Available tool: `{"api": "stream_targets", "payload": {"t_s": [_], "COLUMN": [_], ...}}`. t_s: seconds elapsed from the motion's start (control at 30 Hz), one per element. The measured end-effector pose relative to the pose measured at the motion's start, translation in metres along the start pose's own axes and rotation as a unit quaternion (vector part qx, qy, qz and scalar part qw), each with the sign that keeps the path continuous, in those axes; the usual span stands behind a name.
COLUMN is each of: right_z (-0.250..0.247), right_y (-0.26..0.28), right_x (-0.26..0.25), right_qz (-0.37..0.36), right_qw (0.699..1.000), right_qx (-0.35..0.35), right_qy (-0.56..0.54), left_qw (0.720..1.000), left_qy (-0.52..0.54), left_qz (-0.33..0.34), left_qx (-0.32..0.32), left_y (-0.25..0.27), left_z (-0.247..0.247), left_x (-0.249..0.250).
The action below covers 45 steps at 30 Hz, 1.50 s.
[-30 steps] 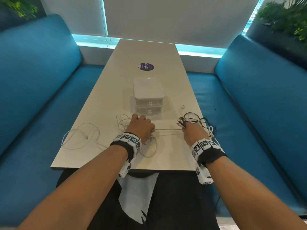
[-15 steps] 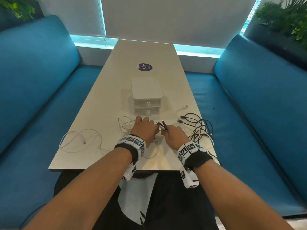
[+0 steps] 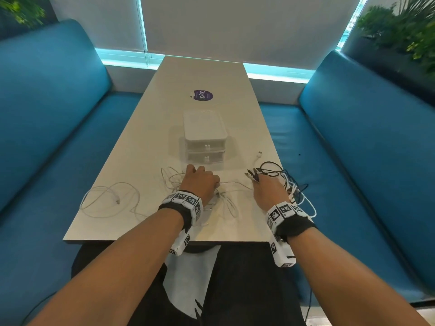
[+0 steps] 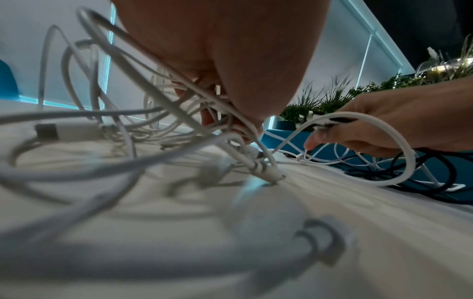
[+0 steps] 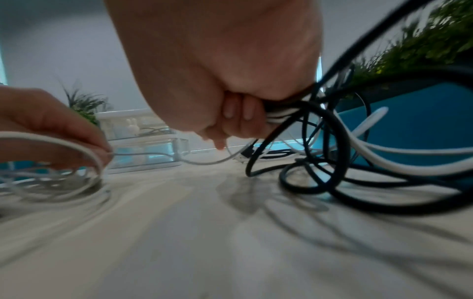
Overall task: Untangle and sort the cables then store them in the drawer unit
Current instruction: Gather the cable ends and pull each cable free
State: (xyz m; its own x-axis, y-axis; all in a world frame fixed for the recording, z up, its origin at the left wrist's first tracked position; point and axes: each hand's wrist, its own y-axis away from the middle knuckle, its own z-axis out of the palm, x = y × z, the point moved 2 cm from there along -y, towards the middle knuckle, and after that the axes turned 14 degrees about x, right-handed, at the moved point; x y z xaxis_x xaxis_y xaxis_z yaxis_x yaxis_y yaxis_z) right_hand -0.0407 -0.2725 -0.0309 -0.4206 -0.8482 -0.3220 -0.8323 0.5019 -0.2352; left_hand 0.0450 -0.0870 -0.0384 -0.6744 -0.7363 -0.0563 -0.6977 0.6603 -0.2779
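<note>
Pinning white cables [image 3: 174, 182] under left hand [image 3: 200, 182], right hand [image 3: 268, 189] clutching black cables [image 3: 270, 171], spread apart to separate colours before drawer unit [image 3: 204, 140].

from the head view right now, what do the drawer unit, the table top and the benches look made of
Drawer unit: likely plastic, white frame with translucent drawer fronts; the right wrist view shows light passing through them.

Table top: looks like laminate or coated board, pale and matte with a faint grain; it could be something else.

Benches: smooth blue upholstery, probably vinyl or faux leather, judging by the soft sheen and rounded padding.
</note>
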Motion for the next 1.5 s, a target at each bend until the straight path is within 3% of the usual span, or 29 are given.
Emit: {"api": "stream_targets", "payload": {"t_s": [0.13, 0.23, 0.53, 0.73, 0.83, 1.13, 1.33, 1.5], "right_z": [0.011, 0.018, 0.011, -0.011, -0.017, -0.005, 0.005, 0.008], "right_y": [0.008, 0.008, -0.005, -0.012, -0.013, -0.01, -0.004, 0.002], "right_x": [-0.023, -0.033, -0.019, 0.021, 0.036, 0.017, 0.009, 0.0], "right_qz": [-0.089, -0.108, -0.066, 0.072, 0.106, 0.052, 0.023, 0.011], "right_qw": [0.993, 0.989, 0.998, 0.992, 0.986, 0.997, 1.0, 1.0], "right_qx": [-0.039, -0.066, -0.014, 0.002, -0.004, 0.034, 0.005, -0.003], "right_qy": [-0.073, -0.077, 0.008, 0.103, 0.129, 0.037, 0.018, 0.009], "left_qw": [1.0, 1.0, 0.999, 0.998, 0.996, 0.982, 0.987, 0.987], "left_qy": [0.011, 0.021, 0.02, 0.038, 0.075, 0.177, 0.095, 0.026], "left_qz": [0.006, 0.002, 0.014, 0.003, -0.008, -0.02, 0.043, 0.15], "left_qx": [0.007, 0.024, 0.034, 0.04, 0.056, 0.056, 0.125, 0.06], "left_y": [-0.002, -0.004, -0.003, -0.002, 0.0, 0.004, 0.019, 0.038], "left_z": [0.001, 0.0, 0.002, 0.004, 0.004, -0.01, -0.031, -0.039], "left_x": [0.007, 0.01, 0.002, -0.006, -0.013, -0.011, -0.022, -0.014]}}
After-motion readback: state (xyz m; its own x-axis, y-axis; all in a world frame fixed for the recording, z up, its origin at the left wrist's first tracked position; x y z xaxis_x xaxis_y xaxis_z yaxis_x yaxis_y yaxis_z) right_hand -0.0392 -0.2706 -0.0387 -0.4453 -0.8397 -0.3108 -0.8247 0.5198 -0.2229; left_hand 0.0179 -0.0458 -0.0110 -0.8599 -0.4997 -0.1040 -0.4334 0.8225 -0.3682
